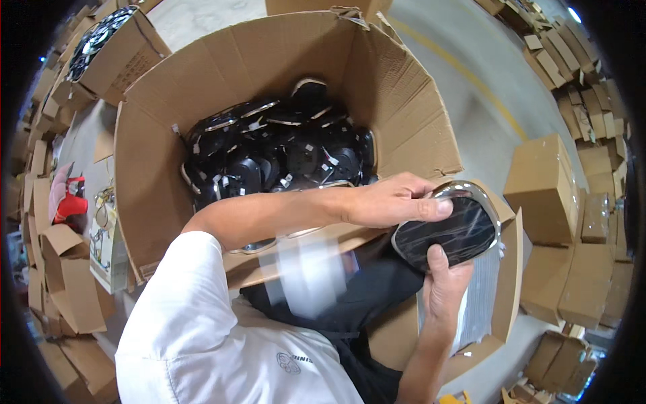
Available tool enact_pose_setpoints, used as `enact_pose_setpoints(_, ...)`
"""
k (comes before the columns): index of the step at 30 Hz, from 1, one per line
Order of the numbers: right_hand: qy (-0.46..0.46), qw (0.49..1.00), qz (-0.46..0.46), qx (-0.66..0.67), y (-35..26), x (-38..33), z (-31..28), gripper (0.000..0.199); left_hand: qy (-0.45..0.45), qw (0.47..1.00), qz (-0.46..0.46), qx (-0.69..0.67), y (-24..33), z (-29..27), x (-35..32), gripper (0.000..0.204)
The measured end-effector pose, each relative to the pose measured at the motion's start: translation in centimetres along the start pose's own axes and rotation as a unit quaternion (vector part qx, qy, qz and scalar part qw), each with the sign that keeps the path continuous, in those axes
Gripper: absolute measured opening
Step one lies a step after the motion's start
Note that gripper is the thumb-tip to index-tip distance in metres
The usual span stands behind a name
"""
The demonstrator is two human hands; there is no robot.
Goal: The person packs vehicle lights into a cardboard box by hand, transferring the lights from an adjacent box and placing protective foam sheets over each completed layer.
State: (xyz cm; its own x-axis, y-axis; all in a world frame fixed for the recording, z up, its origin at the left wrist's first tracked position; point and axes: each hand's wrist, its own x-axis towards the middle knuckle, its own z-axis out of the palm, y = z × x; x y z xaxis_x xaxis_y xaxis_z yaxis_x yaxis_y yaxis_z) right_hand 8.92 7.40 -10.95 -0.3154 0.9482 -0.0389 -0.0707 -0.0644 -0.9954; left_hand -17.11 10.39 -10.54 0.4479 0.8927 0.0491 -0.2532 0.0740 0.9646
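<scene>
A rounded black glossy panel with a shiny chrome rim (pixel 447 229) is held between both my hands, above the front right corner of a big carton. My left hand (pixel 404 202) reaches across from the left and closes on its upper left edge, thumb on the dark face. From below, my right hand (pixel 445 286) grips the lower edge, its thumb also on the face. The fingers behind the panel are hidden. In the large open cardboard carton (pixel 235 60) lies a heap of similar black rounded parts (pixel 282 151) with small white connectors.
To my right, an open carton (pixel 513 283) contains a stack of grey sheets (pixel 479 296). A blurred white thing (pixel 309 276) hangs before my lap. Closed boxes (pixel 544 188) stand at the right. At the far left another carton (pixel 128 60) is full of dark parts, with a red object (pixel 70 205) nearer.
</scene>
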Motion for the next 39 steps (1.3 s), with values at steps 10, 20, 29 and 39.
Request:
enact_pose_setpoints(10, 0.321, 0.918, -0.141, 0.184, 0.6, -10.3, -14.0, 0.054, 0.222, 0.784, -0.282, 0.506, -33.1, -18.9, -4.7, 0.064)
enact_pose_setpoints(20, 0.494, 0.852, -0.132, 0.111, -5.1, -25.6, -26.3, 0.043, 0.152, 0.685, -0.255, 0.666, -29.2, -11.7, -4.1, 0.053)
enact_pose_setpoints(29, 0.378, 0.913, -0.136, 0.064, -9.8, -20.3, -24.3, 0.049, 0.289, 0.955, 0.061, -0.027, 4.9, -4.6, -4.1, 0.047)
enact_pose_setpoints(39, 0.293, 0.696, -0.462, -0.464, -18.6, -9.8, -1.9, 0.069, 0.186, 0.938, 0.267, -0.120, 9.3, 21.9, 0.3, 0.063)
